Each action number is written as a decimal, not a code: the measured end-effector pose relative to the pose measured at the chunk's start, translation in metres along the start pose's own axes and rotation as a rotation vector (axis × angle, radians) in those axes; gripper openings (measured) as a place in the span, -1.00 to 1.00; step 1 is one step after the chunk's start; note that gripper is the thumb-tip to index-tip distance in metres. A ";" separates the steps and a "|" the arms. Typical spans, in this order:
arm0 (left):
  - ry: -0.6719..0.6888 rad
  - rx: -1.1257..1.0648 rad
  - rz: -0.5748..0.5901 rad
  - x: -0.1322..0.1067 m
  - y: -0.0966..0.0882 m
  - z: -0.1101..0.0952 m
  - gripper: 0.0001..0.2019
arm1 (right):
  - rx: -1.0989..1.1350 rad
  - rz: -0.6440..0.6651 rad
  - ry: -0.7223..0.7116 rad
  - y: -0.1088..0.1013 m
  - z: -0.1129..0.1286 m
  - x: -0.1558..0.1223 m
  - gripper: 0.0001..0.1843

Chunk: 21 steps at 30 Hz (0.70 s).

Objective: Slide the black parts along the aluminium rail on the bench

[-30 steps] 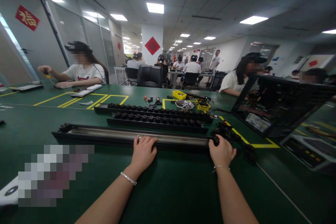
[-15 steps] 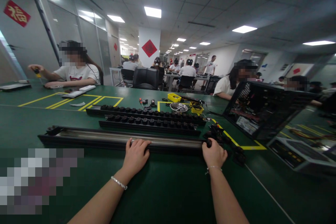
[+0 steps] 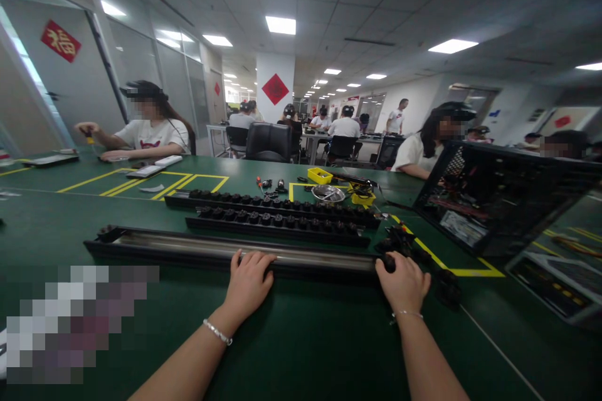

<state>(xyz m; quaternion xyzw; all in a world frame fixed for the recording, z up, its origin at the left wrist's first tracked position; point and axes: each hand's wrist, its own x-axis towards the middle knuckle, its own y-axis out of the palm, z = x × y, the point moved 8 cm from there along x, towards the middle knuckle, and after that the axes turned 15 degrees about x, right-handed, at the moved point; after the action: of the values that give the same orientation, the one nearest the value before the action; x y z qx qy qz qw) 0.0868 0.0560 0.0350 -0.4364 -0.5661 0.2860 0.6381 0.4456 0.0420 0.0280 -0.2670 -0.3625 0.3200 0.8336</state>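
Observation:
A long black channel rail (image 3: 169, 250) with a shiny metal inner face lies across the table before me. My left hand (image 3: 248, 285) grips its near wall around the middle, fingers curled over the edge. At the rail's right end, my right hand (image 3: 403, 282) pinches a small round black part (image 3: 389, 263) that looks like a roller; the fingers partly cover it. Just behind lie two rails fitted with rows of black rollers, a nearer one (image 3: 282, 230) and a farther one (image 3: 273, 207). Loose black parts (image 3: 399, 239) are heaped right of the rails.
Past the rails are a metal dish (image 3: 328, 193), a yellow bin (image 3: 320, 175) and cables (image 3: 362, 190). An opened computer case (image 3: 498, 207) and a power supply unit (image 3: 559, 279) stand at right. Co-workers sit across the green table (image 3: 301, 338), one at left holding a screwdriver (image 3: 89, 135).
The view has turned slightly left, so everything sits a little farther right in the picture. Both hands keep their places on the rail and the black part.

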 end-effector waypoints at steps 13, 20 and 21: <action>0.004 0.000 -0.020 0.000 0.002 0.001 -0.72 | -0.100 0.069 0.138 -0.003 -0.019 0.007 -0.37; 0.006 0.012 -0.025 0.000 0.001 0.000 -0.72 | -0.120 0.099 0.094 -0.007 -0.021 0.012 -0.32; 0.005 0.012 -0.021 0.000 0.001 0.000 -0.72 | -0.122 0.089 0.092 -0.007 -0.021 0.012 -0.34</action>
<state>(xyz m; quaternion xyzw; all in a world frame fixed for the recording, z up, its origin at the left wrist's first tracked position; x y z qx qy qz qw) 0.0870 0.0566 0.0343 -0.4274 -0.5674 0.2814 0.6452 0.4707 0.0412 0.0254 -0.3476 -0.3306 0.3216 0.8164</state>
